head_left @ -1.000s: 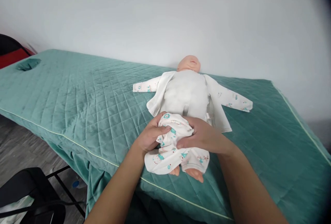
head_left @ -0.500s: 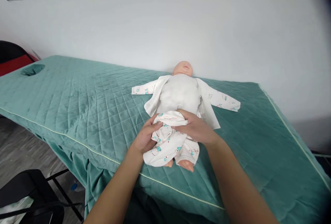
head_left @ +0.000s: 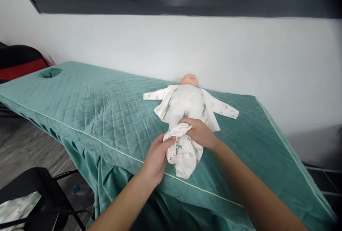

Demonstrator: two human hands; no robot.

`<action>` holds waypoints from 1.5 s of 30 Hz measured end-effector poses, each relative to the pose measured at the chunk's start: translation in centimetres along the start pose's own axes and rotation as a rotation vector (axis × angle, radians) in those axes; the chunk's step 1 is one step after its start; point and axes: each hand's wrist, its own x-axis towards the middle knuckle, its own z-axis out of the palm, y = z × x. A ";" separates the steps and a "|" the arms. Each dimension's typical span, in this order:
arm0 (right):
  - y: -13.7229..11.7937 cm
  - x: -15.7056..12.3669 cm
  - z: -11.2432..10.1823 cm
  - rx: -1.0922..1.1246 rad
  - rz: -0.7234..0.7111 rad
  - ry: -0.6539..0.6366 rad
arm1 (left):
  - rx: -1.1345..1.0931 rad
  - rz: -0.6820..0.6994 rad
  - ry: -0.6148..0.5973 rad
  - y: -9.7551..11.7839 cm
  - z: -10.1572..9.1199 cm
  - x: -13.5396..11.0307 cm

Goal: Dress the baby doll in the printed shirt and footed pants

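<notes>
A baby doll [head_left: 186, 97] lies on its back with its head toward the wall and its white torso bare in front. An open white jacket [head_left: 211, 108] with printed sleeves spreads out under and beside it. Bunched over the doll's legs are white baby pants [head_left: 185, 152] with a small teal and red print. My left hand [head_left: 157, 154] pinches the left side of the pants, thumb on top. On the other side my right hand [head_left: 199, 131] grips the waistband near the doll's hips. The cloth and my hands hide the doll's legs and feet.
Beneath the doll is a long bed with a green quilted cover [head_left: 107, 113] and a face hole [head_left: 50, 73] at its far left. Behind it stands a white wall [head_left: 133, 46] under a dark window frame [head_left: 213, 1]. A black chair [head_left: 40, 195] with cloth on it is at lower left.
My left hand has moved down and toward the bed's front edge, pulling the pants with it. The doll's feet, visible before, are now covered. The view has tilted up, showing the window.
</notes>
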 end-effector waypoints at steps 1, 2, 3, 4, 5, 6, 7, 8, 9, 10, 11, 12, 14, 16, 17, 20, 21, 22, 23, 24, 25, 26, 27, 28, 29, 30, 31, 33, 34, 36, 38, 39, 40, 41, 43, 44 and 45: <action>0.0 -0.2 0.2 -0.024 -0.022 -0.011 | 0.001 0.005 0.020 -0.2 0.0 -0.8; 0.0 -0.4 0.3 -0.059 -0.051 -0.015 | 0.002 0.013 0.039 -0.5 0.0 -1.6; 0.0 -0.6 0.5 -0.108 -0.086 -0.012 | 0.000 0.019 0.055 -0.9 0.1 -2.5; 0.1 -0.8 0.6 -0.166 -0.119 -0.008 | -0.010 0.021 0.065 -1.2 0.1 -3.2; 0.2 -0.9 0.7 -0.226 -0.147 -0.007 | -0.026 0.017 0.074 -1.7 0.2 -3.9; 0.3 -1.1 0.7 -0.282 -0.170 -0.017 | -0.048 0.005 0.083 -2.2 0.3 -4.6; 0.4 -1.2 0.7 -0.335 -0.186 -0.039 | -0.072 -0.011 0.091 -2.7 0.4 -5.0; 0.5 -1.3 0.7 -0.381 -0.195 -0.069 | -0.093 -0.028 0.097 -3.3 0.4 -5.4; 0.6 -1.4 0.7 -0.422 -0.200 -0.102 | -0.106 -0.041 0.104 -3.9 0.3 -5.5; 0.7 -1.4 0.7 -0.460 -0.202 -0.130 | -0.109 -0.040 0.117 -4.5 0.0 -5.5; 0.8 -1.4 0.7 -0.496 -0.205 -0.149 | -0.096 -0.025 0.137 -5.0 -0.4 -5.4; 0.9 -1.4 0.8 -0.527 -0.206 -0.158 | -0.060 0.004 0.161 -5.4 -1.0 -5.1; 0.9 -1.4 0.9 -0.579 -0.201 -0.161 | 0.079 0.087 0.218 -5.8 -2.6 -4.1; 0.8 -1.4 1.2 -0.634 -0.190 -0.156 | 0.275 0.160 0.238 -5.6 -4.2 -3.0; 0.7 -1.5 1.3 -0.658 -0.186 -0.155 | 0.375 0.186 0.234 -5.4 -4.8 -2.4; 0.5 -1.8 1.6 -0.698 -0.179 -0.154 | 0.635 0.230 0.220 -4.4 -5.7 -0.8; 0.5 -1.9 1.7 -0.700 -0.176 -0.149 | 0.693 0.233 0.216 -4.1 -5.7 -0.4; 0.6 -2.0 1.8 -0.697 -0.173 -0.138 | 0.718 0.226 0.201 -3.7 -5.7 -0.1; 0.6 -2.1 1.8 -0.687 -0.168 -0.121 | 0.702 0.198 0.167 -3.3 -5.6 0.2; 0.6 -2.2 1.9 -0.671 -0.158 -0.100 | 0.645 0.149 0.114 -3.0 -5.5 0.4; 0.7 -2.2 2.0 -0.648 -0.145 -0.081 | 0.557 0.082 0.050 -2.6 -5.5 0.6; 0.7 -2.3 2.0 -0.621 -0.127 -0.065 | 0.460 0.006 -0.021 -2.2 -5.6 0.8; 0.7 -2.2 2.0 -0.589 -0.104 -0.053 | 0.371 -0.067 -0.095 -1.8 -5.8 1.1; 0.6 -2.2 2.1 -0.557 -0.081 -0.047 | 0.304 -0.122 -0.162 -1.4 -6.0 1.3; 0.6 -2.1 2.0 -0.526 -0.059 -0.043 | 0.269 -0.154 -0.221 -1.1 -6.3 1.6; 0.5 -2.1 2.0 -0.495 -0.039 -0.040 | 0.265 -0.159 -0.270 -0.8 -6.5 2.0; 0.4 -2.0 2.0 -0.465 -0.020 -0.035 | 0.287 -0.141 -0.309 -0.5 -6.7 2.3; 0.3 -1.9 1.8 -0.404 0.016 -0.024 | 0.375 -0.061 -0.347 0.0 -6.9 3.2; 0.2 -1.9 1.7 -0.371 0.037 -0.014 | 0.428 -0.014 -0.351 0.3 -7.0 3.7; 0.1 -1.9 1.5 -0.312 0.082 0.005 | 0.514 0.071 -0.341 0.7 -7.1 4.7; 0.0 -1.9 1.4 -0.268 0.122 0.018 | 0.564 0.144 -0.322 1.1 -7.3 5.7; 0.0 -1.8 1.3 -0.252 0.137 0.021 | 0.580 0.181 -0.312 1.2 -7.4 6.2; 0.0 -1.8 1.3 -0.236 0.148 0.018 | 0.593 0.218 -0.300 1.2 -7.6 6.8; 0.0 -1.8 1.3 -0.218 0.155 0.013 | 0.605 0.257 -0.286 1.2 -7.7 7.3; 0.1 -1.8 1.2 -0.168 0.161 -0.006 | 0.624 0.343 -0.238 1.1 -7.9 8.4; 0.2 -1.8 1.2 -0.142 0.165 -0.016 | 0.634 0.391 -0.205 1.0 -7.9 9.0; 0.2 -1.8 1.1 -0.122 0.172 -0.028 | 0.647 0.437 -0.169 0.9 -7.8 9.5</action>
